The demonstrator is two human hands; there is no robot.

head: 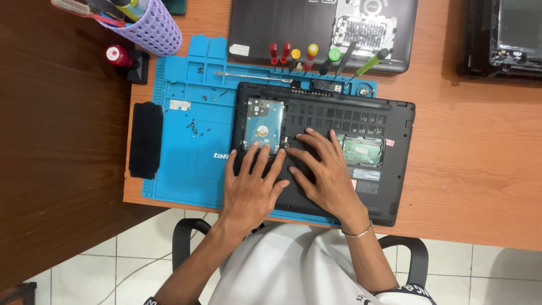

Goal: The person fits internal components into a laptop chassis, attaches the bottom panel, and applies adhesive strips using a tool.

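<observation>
1. Black plastic filled the middle of the view: an upturned laptop lay with its underside facing up, partly on a blue repair mat and partly on an orange-brown wooden desk.
2. An access panel was off, showing a silver hard drive in its bay at the laptop's upper left corner and a green memory board near the middle right.
3. Left hand lay flat and open on the laptop's near edge, fingers spread, fingertips touching the lower edge of the hard drive, gripping nothing.
4. Right hand also lay open and spread, palm down on the casing just right of the drive, holding nothing.
5. By my judgement, the step in hand was working the drive loose from its bay, or seating it there; I could not tell which.
6. Any next move would call for an even push along the drive's length, with both hands steadying the casing.
7. Along the mat's far edge stood 7 screwdrivers, with a metal pry tool just beside them.
8. Loose screws lay scattered on the mat, well apart from both hands.
</observation>
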